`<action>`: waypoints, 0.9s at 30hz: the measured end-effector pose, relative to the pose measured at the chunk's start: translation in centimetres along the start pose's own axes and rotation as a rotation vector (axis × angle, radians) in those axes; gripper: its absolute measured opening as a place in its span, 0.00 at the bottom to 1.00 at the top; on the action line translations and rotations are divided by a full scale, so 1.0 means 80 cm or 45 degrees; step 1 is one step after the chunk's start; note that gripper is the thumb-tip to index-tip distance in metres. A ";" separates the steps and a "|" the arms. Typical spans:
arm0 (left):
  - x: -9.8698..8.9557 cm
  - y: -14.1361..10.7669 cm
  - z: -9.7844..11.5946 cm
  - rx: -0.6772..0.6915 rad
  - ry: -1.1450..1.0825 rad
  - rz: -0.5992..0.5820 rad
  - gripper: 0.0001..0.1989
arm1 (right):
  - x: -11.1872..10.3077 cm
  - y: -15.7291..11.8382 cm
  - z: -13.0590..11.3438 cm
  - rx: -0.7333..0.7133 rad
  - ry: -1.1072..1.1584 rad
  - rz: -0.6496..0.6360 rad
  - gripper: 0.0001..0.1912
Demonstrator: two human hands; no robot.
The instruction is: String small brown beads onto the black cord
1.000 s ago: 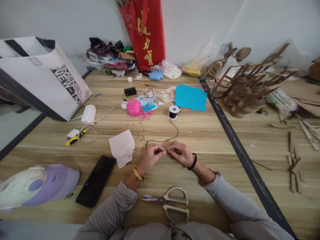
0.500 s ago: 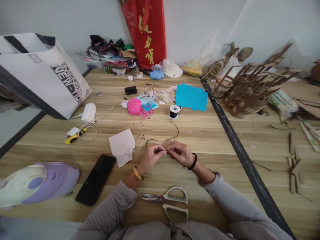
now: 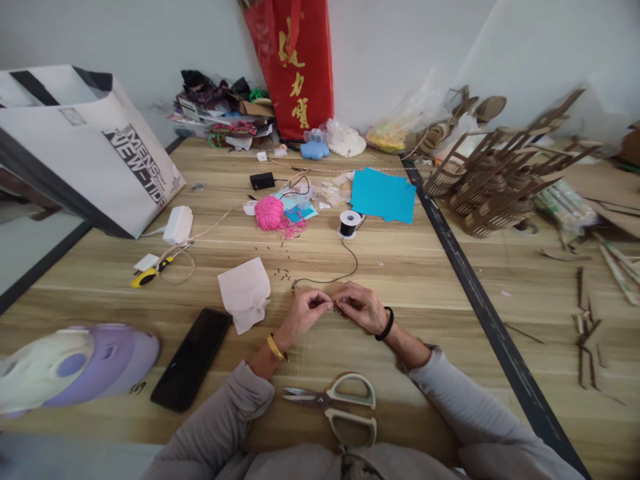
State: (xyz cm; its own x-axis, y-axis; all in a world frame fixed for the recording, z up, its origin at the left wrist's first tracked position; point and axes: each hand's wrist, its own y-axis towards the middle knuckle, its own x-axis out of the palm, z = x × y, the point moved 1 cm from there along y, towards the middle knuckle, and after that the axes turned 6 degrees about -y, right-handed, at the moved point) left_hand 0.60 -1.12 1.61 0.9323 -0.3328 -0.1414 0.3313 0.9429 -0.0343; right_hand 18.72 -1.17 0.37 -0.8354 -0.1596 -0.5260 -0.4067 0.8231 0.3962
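Note:
My left hand (image 3: 306, 311) and my right hand (image 3: 364, 308) meet fingertip to fingertip over the table, both closed in a pinch. Between them is a beaded cord (image 3: 341, 311), its small dark beads hanging below my right fingertips. The exact grip of each finger is too small to make out. Just beyond my left hand, a few coloured beads (image 3: 295, 285) sit on a black cord (image 3: 357, 261), which curves back to a white spool (image 3: 348, 225). Short dark cord scraps (image 3: 283, 274) lie nearby. Closer to my body rest scissors (image 3: 330, 399) with pale handles, blades apart.
Left of my hands are a paper napkin (image 3: 245, 293), a black phone (image 3: 192, 360) and a yellow utility knife (image 3: 150, 275). Pink yarn (image 3: 270, 213) and blue sheets (image 3: 383, 195) lie farther back. Woven baskets (image 3: 490, 180) stand at the right, a white bag (image 3: 90, 147) at the left.

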 end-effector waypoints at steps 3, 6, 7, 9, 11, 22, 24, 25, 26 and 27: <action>0.000 0.000 -0.001 0.004 0.004 -0.003 0.04 | 0.000 0.001 -0.002 -0.002 0.003 0.000 0.11; 0.000 0.001 -0.002 0.004 -0.006 -0.015 0.05 | 0.000 0.001 -0.002 -0.007 0.012 -0.001 0.11; 0.000 0.001 -0.002 0.000 -0.013 -0.017 0.05 | 0.000 0.001 -0.002 -0.011 0.011 0.000 0.11; 0.000 0.001 -0.002 -0.010 -0.023 -0.017 0.05 | 0.000 0.002 -0.003 -0.019 0.002 0.001 0.11; 0.000 0.001 -0.002 -0.016 -0.025 -0.010 0.05 | 0.000 0.001 -0.003 -0.025 -0.008 0.008 0.11; 0.001 0.000 -0.001 -0.018 -0.002 -0.003 0.04 | 0.001 0.000 -0.005 -0.021 0.005 0.048 0.09; 0.001 0.000 0.000 -0.021 -0.002 -0.002 0.05 | 0.001 0.000 -0.005 -0.016 0.012 0.047 0.10; 0.001 0.000 0.000 -0.021 -0.003 0.000 0.05 | 0.002 0.000 -0.005 -0.015 0.015 0.046 0.10; 0.001 0.000 0.000 -0.021 -0.003 0.003 0.05 | 0.002 0.000 -0.005 -0.015 0.016 0.043 0.10; 0.001 0.000 0.000 -0.022 -0.002 0.004 0.05 | 0.002 0.000 -0.005 -0.013 0.019 0.039 0.10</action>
State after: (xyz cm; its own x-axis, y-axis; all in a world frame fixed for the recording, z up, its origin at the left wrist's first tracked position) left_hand 0.68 -1.14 1.59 0.9336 -0.3298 -0.1401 0.3259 0.9441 -0.0506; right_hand 18.47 -1.39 0.58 -0.8529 -0.1426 -0.5023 -0.3847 0.8220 0.4199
